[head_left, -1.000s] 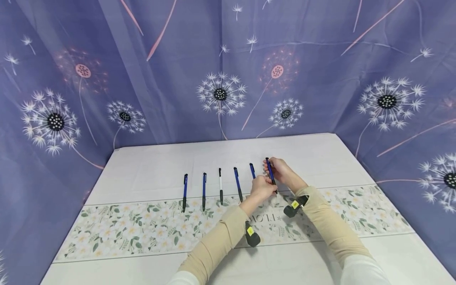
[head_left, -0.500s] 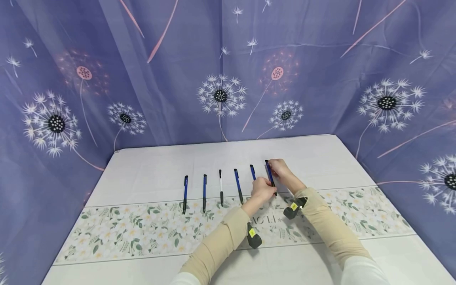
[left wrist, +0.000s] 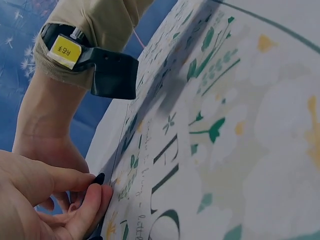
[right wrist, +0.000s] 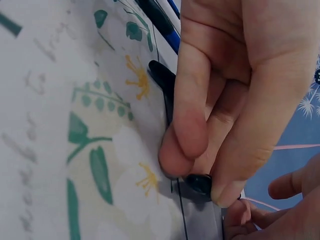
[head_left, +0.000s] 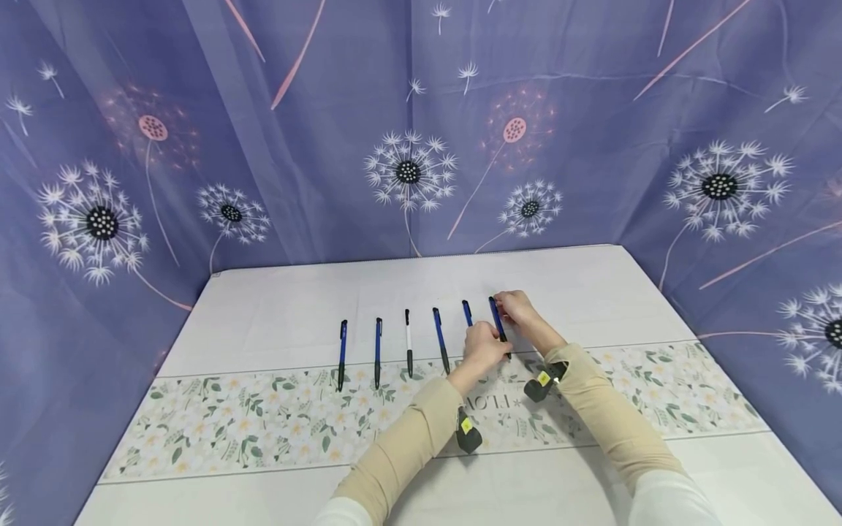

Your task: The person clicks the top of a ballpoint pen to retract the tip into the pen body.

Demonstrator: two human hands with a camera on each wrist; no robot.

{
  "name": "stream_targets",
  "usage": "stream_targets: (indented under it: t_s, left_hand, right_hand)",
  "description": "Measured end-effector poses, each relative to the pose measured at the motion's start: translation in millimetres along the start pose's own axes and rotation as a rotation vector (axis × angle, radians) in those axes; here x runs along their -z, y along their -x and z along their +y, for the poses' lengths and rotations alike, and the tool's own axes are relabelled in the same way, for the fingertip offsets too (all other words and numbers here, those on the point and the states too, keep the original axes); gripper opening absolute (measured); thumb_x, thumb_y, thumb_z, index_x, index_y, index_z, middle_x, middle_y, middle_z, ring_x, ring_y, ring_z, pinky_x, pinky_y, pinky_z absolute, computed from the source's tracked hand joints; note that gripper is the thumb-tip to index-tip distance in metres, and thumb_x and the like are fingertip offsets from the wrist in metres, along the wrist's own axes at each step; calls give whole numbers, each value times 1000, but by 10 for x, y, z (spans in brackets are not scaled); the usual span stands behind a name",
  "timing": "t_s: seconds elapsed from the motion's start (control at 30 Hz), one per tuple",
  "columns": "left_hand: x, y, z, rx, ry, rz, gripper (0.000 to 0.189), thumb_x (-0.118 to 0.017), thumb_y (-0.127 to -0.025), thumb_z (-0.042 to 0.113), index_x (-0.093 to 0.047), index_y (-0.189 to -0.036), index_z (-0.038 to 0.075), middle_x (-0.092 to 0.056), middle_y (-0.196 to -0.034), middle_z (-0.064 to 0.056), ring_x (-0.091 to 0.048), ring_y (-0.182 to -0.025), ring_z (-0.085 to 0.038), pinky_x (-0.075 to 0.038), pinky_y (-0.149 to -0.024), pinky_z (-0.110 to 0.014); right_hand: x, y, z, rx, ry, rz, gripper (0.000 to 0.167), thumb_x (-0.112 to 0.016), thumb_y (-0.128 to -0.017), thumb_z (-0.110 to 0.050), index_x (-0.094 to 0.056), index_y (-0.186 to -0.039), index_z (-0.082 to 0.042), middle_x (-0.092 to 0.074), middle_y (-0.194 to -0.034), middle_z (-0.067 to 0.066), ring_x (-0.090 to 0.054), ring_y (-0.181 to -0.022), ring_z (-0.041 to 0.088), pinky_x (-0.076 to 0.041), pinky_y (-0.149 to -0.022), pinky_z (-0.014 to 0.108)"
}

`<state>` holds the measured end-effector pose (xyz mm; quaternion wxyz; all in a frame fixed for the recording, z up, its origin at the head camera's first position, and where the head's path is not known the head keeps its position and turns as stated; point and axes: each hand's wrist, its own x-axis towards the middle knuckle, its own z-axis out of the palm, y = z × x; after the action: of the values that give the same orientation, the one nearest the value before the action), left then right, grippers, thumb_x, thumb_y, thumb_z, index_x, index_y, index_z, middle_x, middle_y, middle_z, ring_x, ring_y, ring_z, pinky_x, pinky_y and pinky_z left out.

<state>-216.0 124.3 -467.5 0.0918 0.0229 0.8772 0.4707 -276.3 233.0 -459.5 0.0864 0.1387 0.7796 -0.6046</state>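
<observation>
A blue pen with a black grip [head_left: 498,319] lies at the right end of a row of pens. My left hand [head_left: 483,345] pinches its lower end; the dark tip [right wrist: 199,184] shows between thumb and finger in the right wrist view. At the pen's upper end, the fingers of my right hand [head_left: 520,310] hold it near the clip. Just left lies another blue pen [head_left: 467,313], its lower part hidden behind my left hand. In the left wrist view, my left hand [left wrist: 45,200] covers most of the held pen.
Further left lie a blue pen [head_left: 441,340], a white pen [head_left: 408,340] and two more blue pens, roughly parallel. A floral strip [head_left: 250,424] runs across the white table [head_left: 289,307]. A purple dandelion-print curtain [head_left: 316,146] stands behind and at both sides.
The right hand's fingers have drawn in against the pen's upper end, and that end has shifted slightly left and down. The left hand stays at the lower end.
</observation>
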Motion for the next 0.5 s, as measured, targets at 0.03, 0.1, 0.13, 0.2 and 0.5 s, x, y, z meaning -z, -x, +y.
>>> stream_targets:
  t_s: [0.03, 0.1, 0.13, 0.2, 0.5]
  left_hand:
    - [1, 3, 3, 1, -2, -2, 12, -78, -78, 10, -70, -81, 1, -69, -59, -4, -64, -48, -10, -48, -49, -19]
    - [2, 9, 6, 5, -8, -2, 16, -79, -79, 11, -71, -89, 2, -70, -62, -4, -66, -50, -10, -53, -55, -21]
    - [1, 12, 6, 6, -12, -3, 18, -79, -79, 12, -70, -91, 2, -70, -63, -4, -66, -51, -10, -55, -58, -22]
    - [-3, 14, 6, 9, -18, -5, 17, -78, -80, 12, -70, -92, 3, -70, -63, -3, -66, -51, -10, -56, -60, -23]
    - [9, 37, -12, -1, -14, 1, 10, -75, -83, 11, -69, -79, 4, -68, -58, -4, -64, -50, -11, -55, -57, -25]
  right_hand:
    - [2, 7, -1, -2, 5, 2, 21, -41, -98, -11, -51, -83, -1, -46, -62, -5, -41, -54, 7, -36, -50, 18]
    - [5, 24, -4, -8, 14, 4, 22, -41, -98, -12, -52, -83, 0, -46, -62, -4, -42, -55, 7, -37, -51, 19]
    - [7, 32, -5, -11, 19, 5, 22, -41, -98, -12, -53, -84, 0, -47, -63, -4, -42, -56, 8, -37, -52, 19]
    - [9, 52, -9, -14, 26, 9, 22, -41, -98, -12, -54, -86, 2, -48, -63, -3, -43, -57, 8, -38, -53, 20]
    - [17, 81, -6, -3, 25, 13, 22, -41, -98, -11, -54, -98, 6, -48, -65, -2, -42, -55, 7, -38, -51, 18]
